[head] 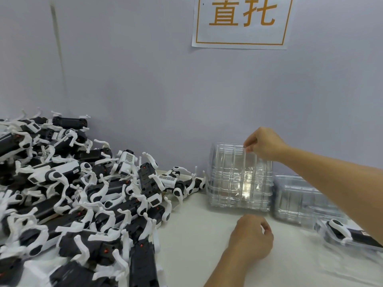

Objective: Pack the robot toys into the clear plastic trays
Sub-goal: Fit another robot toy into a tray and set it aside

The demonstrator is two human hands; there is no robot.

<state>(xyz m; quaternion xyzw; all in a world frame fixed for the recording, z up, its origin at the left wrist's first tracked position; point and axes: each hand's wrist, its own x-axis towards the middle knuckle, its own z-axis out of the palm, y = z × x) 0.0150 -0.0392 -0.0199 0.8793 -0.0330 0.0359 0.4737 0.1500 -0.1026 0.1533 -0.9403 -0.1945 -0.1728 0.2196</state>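
On wall: sign [241,21] reads "置托"; right hand [264,147] pinches tray stack [238,177].

The toys [83,193] are hard plastic, matt black bodies with smoother white legs and shells that catch a faint sheen, and a few carry small red dots. The trays [238,177] are thin clear plastic, glossy and ribbed, throwing bright glints, and a second stack [294,195] beside them looks cloudier; one more clear tray [350,235] holds a black and white toy. The table [207,235] is a matt off-white surface, smooth, the wall [145,79] is flat matt pale grey, and the sign [240,21] on it is white paper with orange print.
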